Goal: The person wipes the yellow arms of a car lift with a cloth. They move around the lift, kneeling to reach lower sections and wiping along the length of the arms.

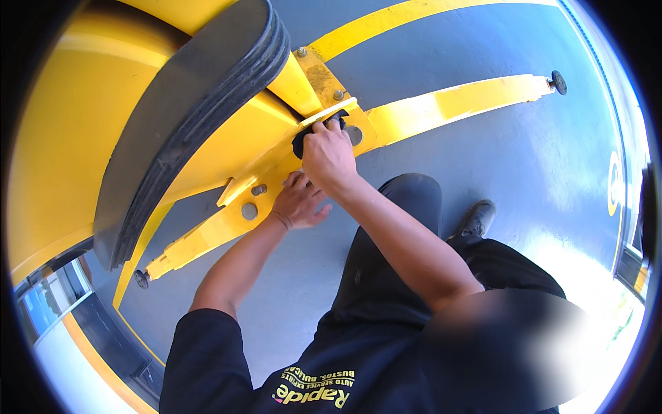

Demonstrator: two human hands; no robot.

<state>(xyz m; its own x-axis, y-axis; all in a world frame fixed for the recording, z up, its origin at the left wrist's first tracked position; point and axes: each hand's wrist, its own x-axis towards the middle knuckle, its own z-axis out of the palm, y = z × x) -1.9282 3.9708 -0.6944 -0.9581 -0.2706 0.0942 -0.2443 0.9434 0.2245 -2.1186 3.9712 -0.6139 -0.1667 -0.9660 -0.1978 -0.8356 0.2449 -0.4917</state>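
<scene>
A yellow vehicle lift fills the upper left, with its two swing arms reaching out low over the floor. My right hand point(329, 153) presses a crumpled black cloth point(299, 143) against the lift's bracket point(331, 110), its fingers closed over it. Beside it is a round grey pin head point(354, 135). Lower and to the left, my left hand point(301, 201) rests its fingertips at the edge of the near swing arm point(224, 224). The left thumb stands apart, and nothing shows in that hand.
A thick black rubber pad point(200, 103) curves over the lift's yellow column. The far swing arm point(455, 103) stretches right to a round black foot point(558, 82); another foot point(141, 279) ends the near arm. Yellow lines mark the grey floor point(414, 55). My bent knee point(414, 200) is close by.
</scene>
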